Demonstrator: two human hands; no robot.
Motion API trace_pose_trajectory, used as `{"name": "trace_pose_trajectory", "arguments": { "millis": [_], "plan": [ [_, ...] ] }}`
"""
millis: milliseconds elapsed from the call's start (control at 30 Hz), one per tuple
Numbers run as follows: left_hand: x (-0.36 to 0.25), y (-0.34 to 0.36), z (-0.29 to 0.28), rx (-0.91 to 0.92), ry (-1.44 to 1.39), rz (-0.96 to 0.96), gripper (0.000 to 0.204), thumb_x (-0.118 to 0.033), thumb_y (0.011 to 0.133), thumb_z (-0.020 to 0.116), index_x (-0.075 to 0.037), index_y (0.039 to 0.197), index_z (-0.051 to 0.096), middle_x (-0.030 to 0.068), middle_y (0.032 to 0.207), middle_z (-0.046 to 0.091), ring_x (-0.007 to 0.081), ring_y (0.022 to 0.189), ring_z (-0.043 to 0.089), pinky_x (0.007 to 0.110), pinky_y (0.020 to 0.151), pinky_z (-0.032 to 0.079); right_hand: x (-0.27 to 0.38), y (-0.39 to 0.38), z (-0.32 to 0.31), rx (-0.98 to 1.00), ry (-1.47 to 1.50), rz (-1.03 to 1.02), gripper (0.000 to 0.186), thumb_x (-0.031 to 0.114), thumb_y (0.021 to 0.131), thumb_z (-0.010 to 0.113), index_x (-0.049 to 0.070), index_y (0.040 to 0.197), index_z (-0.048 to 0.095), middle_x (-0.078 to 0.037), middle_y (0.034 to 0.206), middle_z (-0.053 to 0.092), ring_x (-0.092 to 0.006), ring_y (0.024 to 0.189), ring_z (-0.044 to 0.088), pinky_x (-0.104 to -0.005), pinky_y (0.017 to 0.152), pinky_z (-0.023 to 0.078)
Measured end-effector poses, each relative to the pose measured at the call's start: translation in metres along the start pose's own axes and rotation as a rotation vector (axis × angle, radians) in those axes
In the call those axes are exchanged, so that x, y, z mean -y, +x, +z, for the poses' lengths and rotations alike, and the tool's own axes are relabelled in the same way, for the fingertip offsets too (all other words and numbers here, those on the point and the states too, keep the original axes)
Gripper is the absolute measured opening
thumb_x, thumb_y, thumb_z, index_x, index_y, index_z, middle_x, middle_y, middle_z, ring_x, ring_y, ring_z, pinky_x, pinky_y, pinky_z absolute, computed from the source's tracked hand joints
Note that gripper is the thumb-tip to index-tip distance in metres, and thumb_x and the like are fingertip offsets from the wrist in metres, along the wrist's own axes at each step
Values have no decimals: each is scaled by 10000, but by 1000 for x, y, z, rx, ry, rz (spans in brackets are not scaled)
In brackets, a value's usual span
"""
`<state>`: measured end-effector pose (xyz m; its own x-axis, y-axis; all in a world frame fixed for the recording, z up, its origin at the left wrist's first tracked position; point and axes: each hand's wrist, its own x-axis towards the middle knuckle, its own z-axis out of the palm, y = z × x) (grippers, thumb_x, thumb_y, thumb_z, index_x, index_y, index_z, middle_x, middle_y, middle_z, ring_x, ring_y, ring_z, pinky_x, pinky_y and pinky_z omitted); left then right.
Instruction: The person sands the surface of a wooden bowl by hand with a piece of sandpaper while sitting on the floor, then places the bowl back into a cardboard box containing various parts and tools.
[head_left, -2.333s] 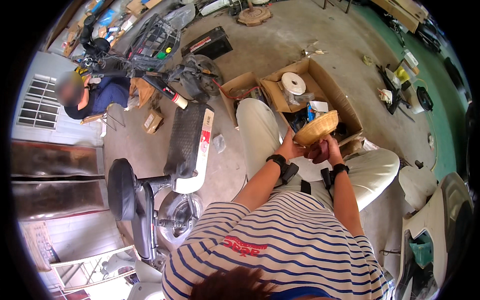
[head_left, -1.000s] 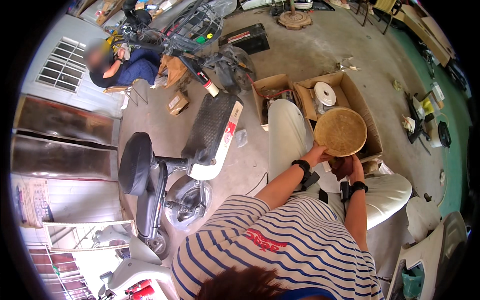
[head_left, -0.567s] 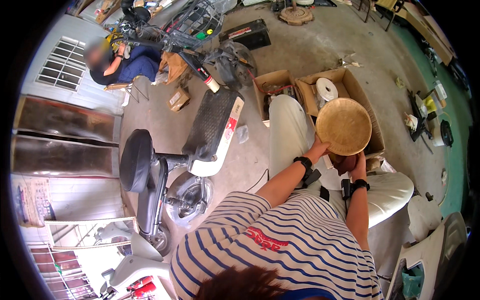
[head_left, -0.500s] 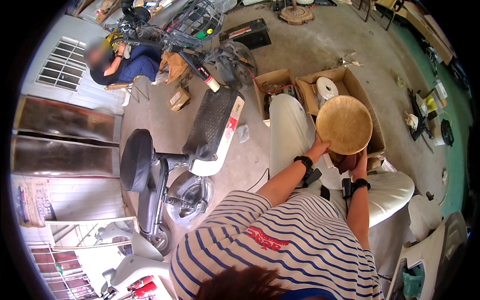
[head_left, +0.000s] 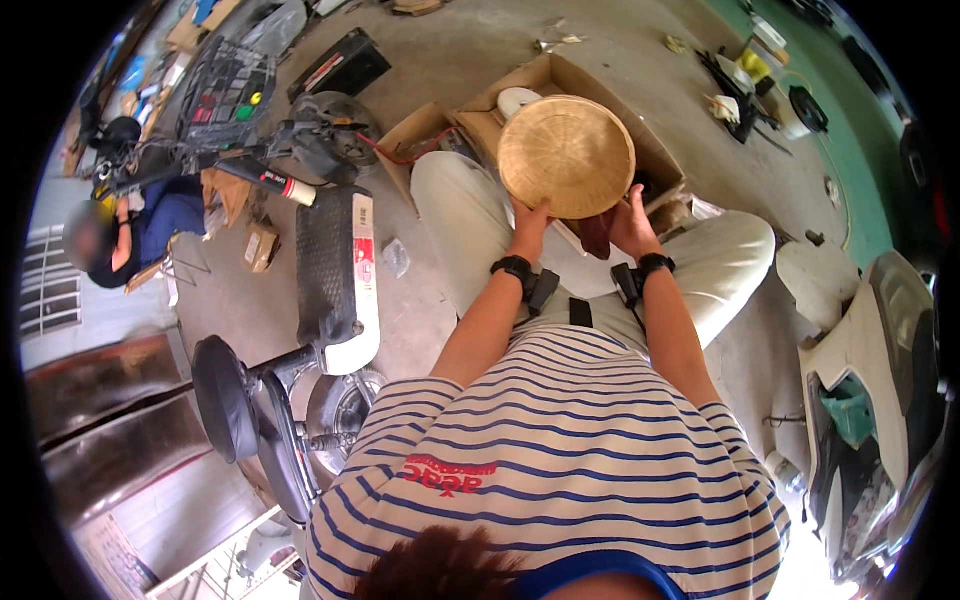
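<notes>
A left hand [head_left: 530, 228] grips a woven basket [head_left: 567, 155] by its rim, upper centre of the frame, lifted and not set down; the right hand [head_left: 634, 228], its grip unclear, meets a dark-red item [head_left: 597, 238].

Grey concrete floor [head_left: 440, 60] sweeps across the frame's middle, a green floor strip [head_left: 865, 190] curves down the upper right, pale wall [head_left: 95, 320] and barred window [head_left: 48, 285] hug the left, and glaring light floods lower right!
</notes>
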<state>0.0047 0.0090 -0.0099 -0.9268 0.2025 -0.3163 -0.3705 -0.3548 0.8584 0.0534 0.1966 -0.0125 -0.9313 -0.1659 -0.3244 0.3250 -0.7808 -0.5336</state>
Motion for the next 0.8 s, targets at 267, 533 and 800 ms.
{"name": "trace_pose_trajectory", "arguments": {
  "millis": [267,533,800],
  "plan": [
    [-1,-2,-1,62,88,-130,531,-25,810,542,-86,1267,280,108,1188,456,228,1034,510,341,843,466,-6,2,8,-248,-54,-12,623,454,846,525,65,1300,352,-74,1292,432,-213,1179,407,-329,996,310],
    [4,-2,-6,142,-88,-243,436,7,784,560,-10,1191,406,114,1193,473,247,1067,496,361,931,397,-5,1,13,-306,89,-28,632,487,847,500,73,1300,348,-79,1319,406,-224,1186,405,-345,1008,311],
    [4,-4,-5,101,-65,-312,462,-14,767,575,-43,1203,426,88,1172,497,217,1072,493,325,912,404,-3,-3,14,-382,22,-79,646,492,841,508,77,1307,337,-89,1329,388,-228,1197,387,-347,1011,302]
  ]
}}
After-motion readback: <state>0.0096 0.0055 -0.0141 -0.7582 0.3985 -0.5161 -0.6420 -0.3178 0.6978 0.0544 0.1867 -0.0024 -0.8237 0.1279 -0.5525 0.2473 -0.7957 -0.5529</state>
